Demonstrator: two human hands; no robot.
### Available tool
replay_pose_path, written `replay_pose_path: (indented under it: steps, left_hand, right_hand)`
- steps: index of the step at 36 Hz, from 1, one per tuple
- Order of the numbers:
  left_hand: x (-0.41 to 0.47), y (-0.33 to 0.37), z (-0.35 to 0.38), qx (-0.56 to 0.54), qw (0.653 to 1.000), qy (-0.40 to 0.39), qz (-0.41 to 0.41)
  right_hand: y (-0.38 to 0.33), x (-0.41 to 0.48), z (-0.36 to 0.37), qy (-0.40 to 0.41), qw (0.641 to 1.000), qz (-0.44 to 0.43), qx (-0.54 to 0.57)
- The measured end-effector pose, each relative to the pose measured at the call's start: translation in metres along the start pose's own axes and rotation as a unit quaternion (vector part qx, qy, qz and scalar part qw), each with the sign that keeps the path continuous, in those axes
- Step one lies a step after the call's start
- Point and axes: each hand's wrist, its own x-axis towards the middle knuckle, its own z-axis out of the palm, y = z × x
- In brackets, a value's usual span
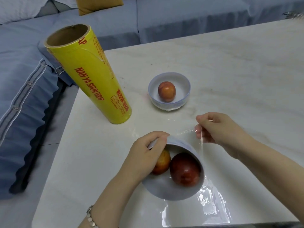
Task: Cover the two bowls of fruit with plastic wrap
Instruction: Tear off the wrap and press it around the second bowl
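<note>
A clear, glossy plastic sheet (212, 204) lies crumpled under and beside the near bowl (174, 186), which holds two red fruits. The left hand (146, 155) grips its rim; the right hand (218, 129) pinches the film's edge. Beyond it, the far bowl (169, 91) holds one fruit.

Soft, even indoor light, fairly bright; the pale marble table (213, 66) reads near white w/ little contrast. Shadows are faint and diffuse, darkest on the sofa (24, 112) at left. Glare breaks into hard white patches on the crumpled plastic wrap (212, 204) at bottom right, and a small highlight sits on the dark red fruit (185, 170). Wide-angle distortion bends the table's edges and leans the yellow roll (92, 76) outward. Focus is slightly soft overall; top corners blur, esp. at upper right.
</note>
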Motion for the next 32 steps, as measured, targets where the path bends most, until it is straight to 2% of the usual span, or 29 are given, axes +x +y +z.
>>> replay_pose_path:
  steps: [4, 9, 12, 15, 19, 23, 26, 29, 32]
  left_hand:
    - [-0.002, 0.002, 0.001, 0.020, 1.000, -0.009, 0.015]
    - [-0.002, 0.006, 0.001, 0.025, 0.998, -0.037, 0.032]
    - [-0.002, 0.008, 0.000, 0.031, 0.997, -0.055, 0.045]
    - [-0.001, 0.009, 0.001, 0.035, 0.996, -0.071, 0.048]
    - [0.002, 0.007, 0.000, 0.038, 0.996, -0.069, 0.048]
    - [0.003, 0.005, -0.003, 0.028, 0.997, -0.064, 0.044]
    - [0.004, 0.004, -0.004, 0.014, 0.998, -0.053, 0.035]
    - [0.006, 0.003, -0.004, 0.006, 0.998, -0.056, 0.035]
    - [0.008, 0.003, -0.003, -0.003, 0.997, -0.064, 0.032]
  right_hand:
    - [0.001, 0.004, -0.002, -0.103, 0.992, 0.066, -0.036]
    - [-0.013, 0.006, -0.014, -0.218, 0.961, 0.160, -0.067]
    - [-0.018, 0.003, -0.021, -0.280, 0.933, 0.157, -0.161]
    - [-0.020, 0.002, -0.027, -0.275, 0.934, 0.118, -0.196]
    - [-0.012, 0.006, -0.027, -0.209, 0.972, 0.041, -0.102]
    - [0.009, 0.007, -0.009, -0.135, 0.989, 0.046, 0.042]
    - [0.017, 0.006, 0.002, -0.137, 0.974, 0.047, 0.173]
    - [0.021, 0.006, 0.006, -0.176, 0.945, 0.049, 0.272]
    - [0.022, 0.005, 0.005, -0.179, 0.937, 0.048, 0.297]
